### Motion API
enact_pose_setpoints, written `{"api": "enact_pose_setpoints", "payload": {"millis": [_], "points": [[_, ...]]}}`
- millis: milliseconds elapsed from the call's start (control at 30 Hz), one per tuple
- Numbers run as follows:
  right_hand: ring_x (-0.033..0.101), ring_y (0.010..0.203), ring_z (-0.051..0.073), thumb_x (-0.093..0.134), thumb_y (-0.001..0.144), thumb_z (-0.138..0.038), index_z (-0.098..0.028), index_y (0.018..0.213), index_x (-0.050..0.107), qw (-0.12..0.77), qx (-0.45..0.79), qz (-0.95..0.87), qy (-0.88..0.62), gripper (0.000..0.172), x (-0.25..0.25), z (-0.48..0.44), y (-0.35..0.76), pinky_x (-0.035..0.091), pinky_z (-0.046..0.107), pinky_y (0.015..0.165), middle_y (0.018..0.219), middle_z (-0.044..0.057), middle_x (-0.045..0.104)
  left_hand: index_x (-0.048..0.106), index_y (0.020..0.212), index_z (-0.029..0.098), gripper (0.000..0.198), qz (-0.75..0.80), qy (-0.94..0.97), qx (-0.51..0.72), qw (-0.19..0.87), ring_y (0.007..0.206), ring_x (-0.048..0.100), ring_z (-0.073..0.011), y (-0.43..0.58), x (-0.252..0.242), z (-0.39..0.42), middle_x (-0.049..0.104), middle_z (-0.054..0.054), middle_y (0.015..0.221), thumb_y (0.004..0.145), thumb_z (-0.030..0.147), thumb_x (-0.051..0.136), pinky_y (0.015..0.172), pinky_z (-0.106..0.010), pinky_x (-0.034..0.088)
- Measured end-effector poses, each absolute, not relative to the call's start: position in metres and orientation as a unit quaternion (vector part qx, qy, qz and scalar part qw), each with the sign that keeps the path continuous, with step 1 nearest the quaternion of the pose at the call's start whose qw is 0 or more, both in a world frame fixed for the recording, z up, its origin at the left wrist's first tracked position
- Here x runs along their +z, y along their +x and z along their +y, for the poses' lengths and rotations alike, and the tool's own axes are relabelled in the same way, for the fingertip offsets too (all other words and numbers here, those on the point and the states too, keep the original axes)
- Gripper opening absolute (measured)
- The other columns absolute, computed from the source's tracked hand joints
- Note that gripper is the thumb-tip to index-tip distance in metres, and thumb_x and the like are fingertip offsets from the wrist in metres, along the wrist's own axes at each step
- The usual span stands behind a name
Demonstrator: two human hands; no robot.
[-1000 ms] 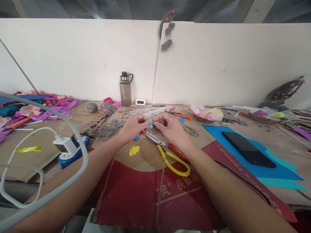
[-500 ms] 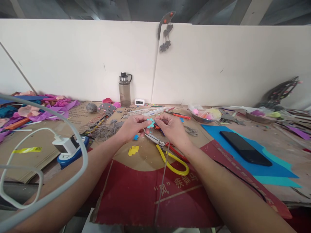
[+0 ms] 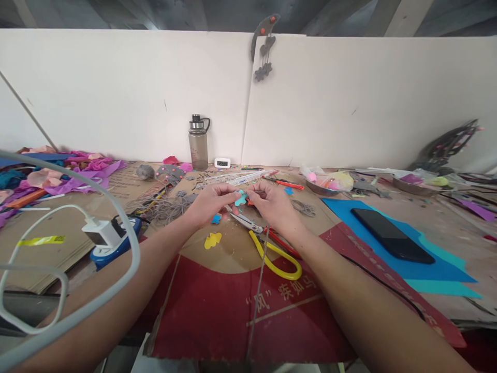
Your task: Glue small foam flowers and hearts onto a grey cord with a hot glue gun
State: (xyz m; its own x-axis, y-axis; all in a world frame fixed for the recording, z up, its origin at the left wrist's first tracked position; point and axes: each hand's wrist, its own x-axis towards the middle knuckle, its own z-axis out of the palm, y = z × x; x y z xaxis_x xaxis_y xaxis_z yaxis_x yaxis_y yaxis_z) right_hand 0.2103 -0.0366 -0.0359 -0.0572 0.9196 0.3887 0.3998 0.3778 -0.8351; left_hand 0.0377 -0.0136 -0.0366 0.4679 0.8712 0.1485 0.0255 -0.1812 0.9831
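Note:
A small teal flower-shaped cutout [image 3: 241, 197] is pinched between the thumb and fingers of my left hand [image 3: 218, 201]. My right hand [image 3: 274, 204] is closed too, its fingertips at the cutout's right edge. A strand of grey yarn [image 3: 259, 290] runs from beneath my right hand down past the cardboard's front edge; its upper end is hidden by the fingers. Scissors with yellow and red handles [image 3: 276, 254] lie open below my hands. A yellow cutout [image 3: 213, 240] and a blue cutout [image 3: 216, 219] rest on the cardboard [image 3: 217, 300], and something orange shows behind my right fingers.
Left of my hands lie tangled grey yarn [image 3: 165, 207] and a blue power strip with a white charger [image 3: 101, 234]. A white cable [image 3: 130, 243] loops close in front. Behind stand a bottle [image 3: 198, 147] and a small clock [image 3: 222, 163]. A phone [image 3: 390, 235] lies on blue sheets.
Both hands stay together at the teal cutout. My right fingers have shifted slightly, and the cutout appears turned a little, showing less of its face. The view has moved marginally.

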Motion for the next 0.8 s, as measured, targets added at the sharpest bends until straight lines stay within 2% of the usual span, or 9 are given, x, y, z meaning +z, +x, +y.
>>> {"api": "enact_pose_setpoints", "payload": {"millis": [67,167,267,367,500,667,800], "points": [[0.052,0.060,0.013,0.053,0.081,-0.035,-0.017,0.079,0.061,0.482,0.262,-0.682,-0.484,0.019,-0.0373,-0.0357,0.2111,0.040,0.026,0.060,0.069,0.000,0.062,0.066,0.089,0.012,0.035,0.346,0.657,0.388,0.546,0.045,0.053,-0.0086,0.0382,-0.0351,-0.0148,0.063,-0.003,0.059,0.074,0.043,0.070,0.036,-0.017,0.034],[0.054,0.064,0.014,0.053,0.082,-0.035,-0.017,0.080,0.062,0.479,0.251,-0.693,-0.476,0.020,-0.0392,-0.0349,0.2126,0.041,0.027,0.061,0.071,0.001,0.063,0.065,0.089,0.012,0.035,0.366,0.657,0.384,0.536,0.033,0.040,-0.0043,0.0388,-0.0359,-0.0136,0.061,-0.001,0.051,0.074,0.043,0.069,0.033,-0.017,0.025],[0.053,0.063,0.013,0.053,0.082,-0.033,-0.018,0.081,0.061,0.475,0.245,-0.703,-0.469,0.017,-0.0412,-0.0338,0.2144,0.041,0.027,0.061,0.070,0.000,0.062,0.064,0.086,0.014,0.030,0.379,0.652,0.387,0.531,0.034,0.041,-0.0050,0.0390,-0.0389,-0.0106,0.055,0.002,0.044,0.074,0.041,0.069,0.034,-0.016,0.021],[0.050,0.059,0.012,0.052,0.083,-0.032,-0.020,0.084,0.059,0.474,0.262,-0.705,-0.457,0.014,-0.0436,-0.0317,0.2155,0.040,0.027,0.059,0.069,-0.002,0.060,0.064,0.083,0.016,0.026,0.388,0.651,0.396,0.519,0.036,0.046,-0.0067,0.0387,-0.0409,-0.0084,0.052,0.004,0.042,0.074,0.040,0.069,0.036,-0.016,0.023],[0.049,0.058,0.012,0.052,0.081,-0.031,-0.021,0.093,0.054,0.481,0.314,-0.687,-0.445,0.015,-0.0435,-0.0316,0.2145,0.040,0.026,0.058,0.070,-0.003,0.059,0.062,0.081,0.016,0.024,0.395,0.661,0.396,0.501,0.036,0.046,-0.0066,0.0384,-0.0401,-0.0089,0.053,0.004,0.042,0.075,0.039,0.068,0.036,-0.016,0.024],[0.047,0.060,0.012,0.056,0.078,-0.033,-0.019,0.080,0.061,0.462,0.273,-0.699,-0.474,0.015,-0.0372,-0.0374,0.2120,0.038,0.026,0.058,0.070,-0.001,0.060,0.061,0.084,0.015,0.024,0.392,0.672,0.386,0.495,0.032,0.040,-0.0050,0.0394,-0.0363,-0.0131,0.061,0.001,0.048,0.077,0.038,0.066,0.035,-0.017,0.026],[0.047,0.059,0.012,0.058,0.076,-0.033,-0.017,0.077,0.064,0.471,0.271,-0.688,-0.481,0.017,-0.0360,-0.0379,0.2117,0.036,0.025,0.056,0.067,0.000,0.061,0.061,0.082,0.014,0.025,0.385,0.686,0.380,0.486,0.036,0.048,-0.0069,0.0398,-0.0357,-0.0141,0.066,-0.002,0.054,0.077,0.038,0.066,0.037,-0.017,0.034]]}}
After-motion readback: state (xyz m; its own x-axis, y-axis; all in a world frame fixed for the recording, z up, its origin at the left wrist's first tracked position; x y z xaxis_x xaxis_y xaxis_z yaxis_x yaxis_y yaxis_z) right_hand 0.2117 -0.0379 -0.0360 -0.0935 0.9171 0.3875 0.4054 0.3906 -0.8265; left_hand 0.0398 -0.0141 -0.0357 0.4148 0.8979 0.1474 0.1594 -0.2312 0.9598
